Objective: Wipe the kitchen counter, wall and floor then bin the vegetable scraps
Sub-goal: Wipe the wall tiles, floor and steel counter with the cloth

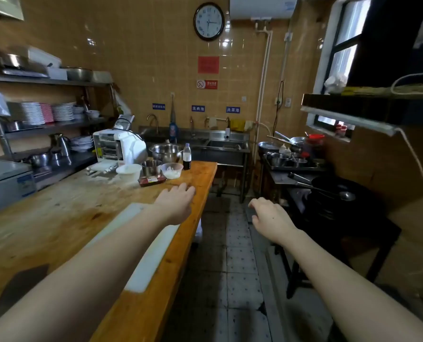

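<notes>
A long wooden counter [65, 218] runs from the lower left toward the far sinks. My left hand [177, 202] reaches out over its right edge, fingers relaxed and holding nothing. My right hand [269, 218] hangs over the tiled floor [232, 262] of the aisle, fingers loosely curled and empty. A white cutting board [153, 255] lies on the counter under my left forearm. The orange tiled wall [144, 58] rises behind the sinks. Yellow cloths [237, 124] hang on the pipe above the sinks. I see no vegetable scraps and no bin.
At the counter's far end stand a white machine [121, 146], metal bowls [166, 151], plastic tubs [172, 170], a dark bottle [187, 156] and a red tray [152, 180]. Steel sinks [220, 144] line the back wall. Shelves with plates stand left; a stove with woks [333, 191] right.
</notes>
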A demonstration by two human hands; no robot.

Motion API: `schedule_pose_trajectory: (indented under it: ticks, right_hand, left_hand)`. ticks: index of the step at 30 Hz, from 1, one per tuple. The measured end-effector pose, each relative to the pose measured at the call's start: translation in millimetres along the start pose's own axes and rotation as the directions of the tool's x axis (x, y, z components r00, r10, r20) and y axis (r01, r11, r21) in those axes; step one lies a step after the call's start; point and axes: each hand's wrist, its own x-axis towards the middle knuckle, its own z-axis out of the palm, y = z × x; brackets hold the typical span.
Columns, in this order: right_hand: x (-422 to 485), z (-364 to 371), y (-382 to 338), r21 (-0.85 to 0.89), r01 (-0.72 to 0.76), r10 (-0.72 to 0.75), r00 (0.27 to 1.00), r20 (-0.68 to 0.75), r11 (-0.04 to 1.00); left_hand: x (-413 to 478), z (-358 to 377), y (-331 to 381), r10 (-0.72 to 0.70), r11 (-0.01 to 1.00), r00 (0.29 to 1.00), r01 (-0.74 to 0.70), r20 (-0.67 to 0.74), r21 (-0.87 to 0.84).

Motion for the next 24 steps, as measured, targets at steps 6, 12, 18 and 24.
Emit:
schedule_pose_trajectory:
  ticks: [6, 12, 18, 24]
  right_hand:
    - [164.3, 53.6, 79.4, -0.045, 0.075, -0.075, 0.997, 0.01, 0.996]
    - [339.7, 77.6, 175.8, -0.017, 0.093, -0.093, 0.996, -0.013, 0.996]
    - [455.4, 84.3, 234.0, 0.01, 0.064, -0.064, 0.998, -0.01, 0.998]
    - [542.1, 119.6, 283.1, 0.026, 0.013, -0.014, 1.0, 0.026, 1.0]
  left_hand:
    - [178.2, 64.7, -9.1, 0.004, 0.999, 0.997, -0.001, -0.081, 0.036]
    - [371.1, 86.8, -14.2, -0.019, 0.999, 0.996, 0.022, -0.089, 0.03]
    - [491.9, 81.2, -32.4, -0.006, 0.999, 0.995, 0.01, -0.095, 0.043]
    - [604.8, 102.6, -45.4, 0.0, 1.0, 0.997, -0.002, -0.08, -0.018]
